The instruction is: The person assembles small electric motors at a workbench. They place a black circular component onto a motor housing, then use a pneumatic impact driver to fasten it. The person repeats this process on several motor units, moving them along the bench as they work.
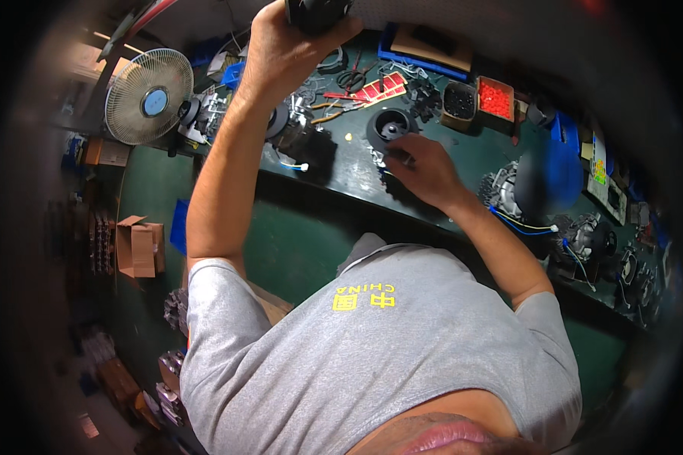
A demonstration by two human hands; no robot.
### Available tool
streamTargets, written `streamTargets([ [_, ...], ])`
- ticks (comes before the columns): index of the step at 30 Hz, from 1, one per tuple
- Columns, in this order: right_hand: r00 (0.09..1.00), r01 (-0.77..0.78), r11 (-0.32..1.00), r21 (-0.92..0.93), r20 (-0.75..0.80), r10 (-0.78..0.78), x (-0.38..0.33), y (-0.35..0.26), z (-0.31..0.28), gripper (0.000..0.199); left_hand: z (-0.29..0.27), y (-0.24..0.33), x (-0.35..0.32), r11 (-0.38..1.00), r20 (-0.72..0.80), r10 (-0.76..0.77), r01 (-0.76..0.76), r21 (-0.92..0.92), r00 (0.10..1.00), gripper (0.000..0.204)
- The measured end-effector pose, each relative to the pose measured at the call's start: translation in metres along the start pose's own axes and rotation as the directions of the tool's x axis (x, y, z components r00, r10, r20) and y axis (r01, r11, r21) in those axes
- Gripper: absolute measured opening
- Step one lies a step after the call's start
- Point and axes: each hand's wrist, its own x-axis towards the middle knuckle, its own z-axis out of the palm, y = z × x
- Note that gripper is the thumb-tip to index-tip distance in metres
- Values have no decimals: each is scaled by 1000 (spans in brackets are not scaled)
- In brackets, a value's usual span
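Note:
My left hand (pixel 287 47) is raised at the top edge, its fingers wrapped round a dark black object (pixel 316 15). The upper part of that object is cut off, so its kind does not show. On the green bench my right hand (pixel 431 176) has its fingers curled against the near side of a motor unit (pixel 391 126). This unit has a round black cup-shaped housing, open upward, with a grey hub inside and paler metal below. My fingers hide part of its lower side. Another motor unit (pixel 294 130) sits on the bench beside my left forearm.
Red-handled pliers (pixel 344 96) and a red-and-yellow label sheet (pixel 382 89) lie behind the unit. Boxes of black parts (pixel 459 102) and red parts (pixel 495 99) stand further right. More motor units with wires (pixel 584 236) line the right side. A fan (pixel 150 97) is at left.

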Motion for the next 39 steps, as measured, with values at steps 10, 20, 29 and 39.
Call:
streamTargets([
  [10, 987, 62, 936, -346, 158, -7, 205, -50, 202, 65, -74, -53, 27, 994, 173, 105, -109, 15, 979, 23],
  [20, 871, 387, 856, -344, 442, -216, 246, -25, 234, 64, -93, -79, 36, 993, 299, 113, -98, -64, 947, 21],
  [29, 988, 142, 954, -264, -27, -155, 140, -60, 178, 49, -57, -73, 43, 993, 319, 39, -1, -117, 947, 24],
  [39, 552, -361, 901, 239, -724, 413, -51, 41, 84, 33, 39, -90, 40, 883, 117, 241, -168, -439, 963, 17],
])
